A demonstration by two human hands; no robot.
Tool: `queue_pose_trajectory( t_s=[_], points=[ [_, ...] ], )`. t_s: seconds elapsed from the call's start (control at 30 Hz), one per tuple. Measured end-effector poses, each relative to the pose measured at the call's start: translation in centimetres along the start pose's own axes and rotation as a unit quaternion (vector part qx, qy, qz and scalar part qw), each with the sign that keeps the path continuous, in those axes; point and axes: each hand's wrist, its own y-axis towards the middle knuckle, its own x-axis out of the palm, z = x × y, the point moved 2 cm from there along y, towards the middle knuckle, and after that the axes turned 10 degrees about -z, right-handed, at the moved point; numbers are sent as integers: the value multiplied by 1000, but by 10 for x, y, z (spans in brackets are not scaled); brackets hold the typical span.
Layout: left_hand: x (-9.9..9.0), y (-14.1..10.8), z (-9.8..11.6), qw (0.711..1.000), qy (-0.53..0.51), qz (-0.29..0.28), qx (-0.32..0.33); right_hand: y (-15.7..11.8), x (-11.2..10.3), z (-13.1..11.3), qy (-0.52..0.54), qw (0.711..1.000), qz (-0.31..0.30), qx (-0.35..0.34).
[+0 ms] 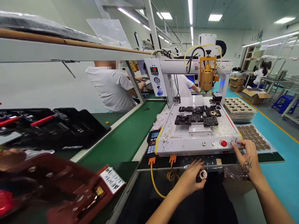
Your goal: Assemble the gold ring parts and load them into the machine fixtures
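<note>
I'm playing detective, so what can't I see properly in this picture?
All in the head view:
- round metal piece: one side hidden by the left hand
- whatever is under the right hand's fingertips: covered by them
- writing on the white label: blurred
- keypad markings: too small
- dark red machine's bottom: cut off by the picture's edge

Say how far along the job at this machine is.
Looks done: one round part sits in the black fixtures. In hand: left hand holds a ring-shaped part; right hand is beside the red button. Apparently left: the held part, still off the fixtures. Total remaining: can't tell.
</note>
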Motion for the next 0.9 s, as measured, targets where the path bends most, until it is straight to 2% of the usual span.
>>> queue_pose_trajectory(
  t_s=[0.07,0.17,0.23,0.3,0.37,0.43,0.53,0.67,0.77,0.9],
  points=[
    [9,-14,3,1000,2,1,17,-19,17,-20,55,996,-70,-33],
    [14,-27,11,1000,10,5,22,-41,53,-48,117,966,-211,-96],
    [11,-26,15,1000,10,18,23,-45,79,-58,121,951,-259,-118],
    [3,-18,14,999,7,42,22,-43,100,-61,110,945,-281,-122],
    [-6,-10,9,998,7,59,17,-38,115,-59,94,946,-288,-118],
    [-10,-6,1,999,11,51,10,-35,121,-56,76,948,-286,-120],
    [-7,-8,-11,1000,22,19,4,-37,121,-56,53,946,-281,-151],
    [3,-15,-22,999,35,22,5,-46,120,-56,27,944,-261,-203],
    [5,-14,-24,999,39,11,4,-54,122,-54,14,944,-233,-233],
    [-1,-11,-20,999,24,-21,-15,-67,123,-53,29,943,-204,-261]
  ],
)
